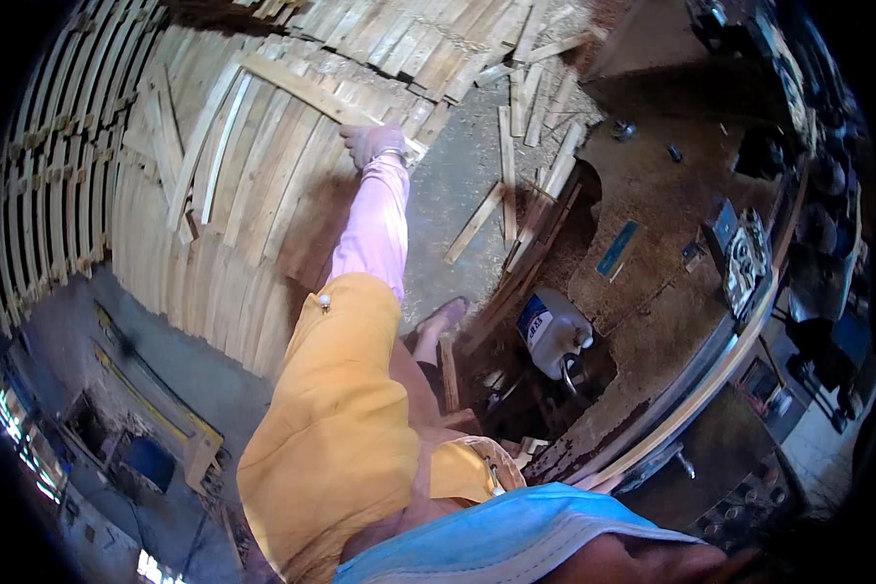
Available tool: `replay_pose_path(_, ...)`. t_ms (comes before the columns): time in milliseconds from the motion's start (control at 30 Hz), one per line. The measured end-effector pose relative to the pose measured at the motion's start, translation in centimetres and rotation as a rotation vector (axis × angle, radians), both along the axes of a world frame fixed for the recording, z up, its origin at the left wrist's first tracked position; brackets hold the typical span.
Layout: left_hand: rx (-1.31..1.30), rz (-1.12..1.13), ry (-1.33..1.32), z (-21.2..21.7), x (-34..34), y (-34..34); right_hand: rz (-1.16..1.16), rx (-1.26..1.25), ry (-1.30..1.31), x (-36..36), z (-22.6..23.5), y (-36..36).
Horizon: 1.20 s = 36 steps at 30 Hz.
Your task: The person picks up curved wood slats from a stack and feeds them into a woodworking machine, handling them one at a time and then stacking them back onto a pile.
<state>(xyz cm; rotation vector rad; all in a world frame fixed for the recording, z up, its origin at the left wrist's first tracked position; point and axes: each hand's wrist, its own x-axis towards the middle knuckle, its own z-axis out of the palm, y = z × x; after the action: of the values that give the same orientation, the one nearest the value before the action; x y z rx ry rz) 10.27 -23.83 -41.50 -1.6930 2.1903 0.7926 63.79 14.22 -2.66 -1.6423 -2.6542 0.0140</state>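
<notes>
My left arm, in a yellow sleeve over a pink one, stretches far forward. At its end my left hand (373, 144), which looks gloved, is closed over a pale wooden strip (297, 86) lying slantwise on a broad stack of wooden strips (263, 195). At the lower right, a small part of my right hand (605, 484) shows beside the near end of a long wooden strip (691, 412) along a machine's edge. A blue face mask hides the rest of that hand, so its grip cannot be made out.
On my right stands a brown, dust-covered machine table (642, 263). A plastic jug (553, 336) rests by its near side. Loose offcuts (509, 180) litter the floor between stack and machine. Bare feet (445, 316) show below. More stacked strips (63, 165) rise at the far left.
</notes>
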Motion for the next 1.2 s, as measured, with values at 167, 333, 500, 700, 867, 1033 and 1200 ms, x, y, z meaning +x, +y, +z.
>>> replay_pose_path(167, 0.144, -0.059, 0.127, 0.1, 4.9, -1.5, -0.026, -0.095, 0.239, 3.8, 0.0, -3.6)
replay_pose_path(333, 0.238, -0.223, 0.170, 1.5, 16.4, -4.8, 0.423, 0.171, 0.064, -6.4, 0.7, 6.0)
replay_pose_path(500, 0.475, -0.170, 0.471, 8.4, 21.9, -3.7, 0.548, 0.312, 0.121, -17.9, -0.7, 12.8)
replay_pose_path(700, 0.864, -0.446, 0.712, 22.6, 21.5, 5.5, 0.474, 0.053, 0.045, -25.7, 1.6, 12.3)
replay_pose_path(867, 1.648, -0.606, 1.089, 30.3, 22.1, 18.6, 0.731, -0.920, 0.359, -24.7, 4.8, -5.7)
replay_pose_path(1033, 1.629, -1.429, 0.838, 40.2, 22.3, 23.4, 0.571, -0.495, 0.450, -14.4, 4.5, -3.8)
replay_pose_path(1200, 1.503, -1.539, 0.436, 35.0, 30.4, 25.4, 0.156, -0.288, 0.297, -0.5, 5.6, -4.0)
